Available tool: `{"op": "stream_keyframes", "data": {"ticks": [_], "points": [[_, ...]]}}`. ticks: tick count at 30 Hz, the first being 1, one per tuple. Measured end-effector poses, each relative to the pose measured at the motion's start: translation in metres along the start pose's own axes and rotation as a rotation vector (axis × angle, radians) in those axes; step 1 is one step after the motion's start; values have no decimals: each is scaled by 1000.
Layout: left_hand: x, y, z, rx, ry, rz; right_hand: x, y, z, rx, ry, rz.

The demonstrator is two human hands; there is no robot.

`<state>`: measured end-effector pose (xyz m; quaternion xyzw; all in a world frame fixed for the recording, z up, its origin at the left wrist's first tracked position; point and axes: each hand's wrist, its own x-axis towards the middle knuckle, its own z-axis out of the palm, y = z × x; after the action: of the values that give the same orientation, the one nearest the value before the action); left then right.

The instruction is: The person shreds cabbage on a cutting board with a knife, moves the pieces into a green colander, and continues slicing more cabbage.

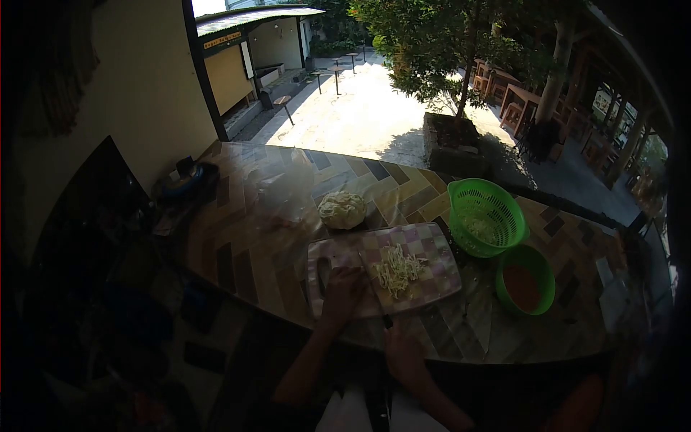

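A checkered pink and white cutting board (pixel 448 277) lies on the patterned table. Pale shredded vegetable (pixel 398 269) is heaped on its right half. My left hand (pixel 345 290) rests on the board's left part with its fingers bent together; what is beneath them is too dark to make out. My right hand (pixel 404 353) is closed round the dark handle of a knife (pixel 375 289), at the board's front edge. The knife's blade points away from me, between my left hand and the shreds. Behind the board sits a pale cabbage-like piece (pixel 342 209).
A green colander (pixel 488 217) with pale shreds stands at the right, beside a green bowl (pixel 525 279) with reddish contents. A clear plastic bag (pixel 281 194) lies at the back left. Dark items (pixel 187 176) sit at the left edge. Beyond are a tree and stools.
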<state>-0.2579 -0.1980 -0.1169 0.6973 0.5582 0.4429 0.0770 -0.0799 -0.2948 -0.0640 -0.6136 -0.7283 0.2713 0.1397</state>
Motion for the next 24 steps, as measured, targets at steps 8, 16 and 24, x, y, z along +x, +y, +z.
{"op": "stream_keyframes", "data": {"ticks": [8, 16, 24], "points": [[2, 5, -2, 25, -49, -32, 35, -2, 12, -22, -20, -47], [1, 8, -8, -6, -37, -47, 28, -9, -12, -72, -82, 17], [0, -1, -3, -13, -29, -15, 39, -5, -16, 32, -39, 25]]}}
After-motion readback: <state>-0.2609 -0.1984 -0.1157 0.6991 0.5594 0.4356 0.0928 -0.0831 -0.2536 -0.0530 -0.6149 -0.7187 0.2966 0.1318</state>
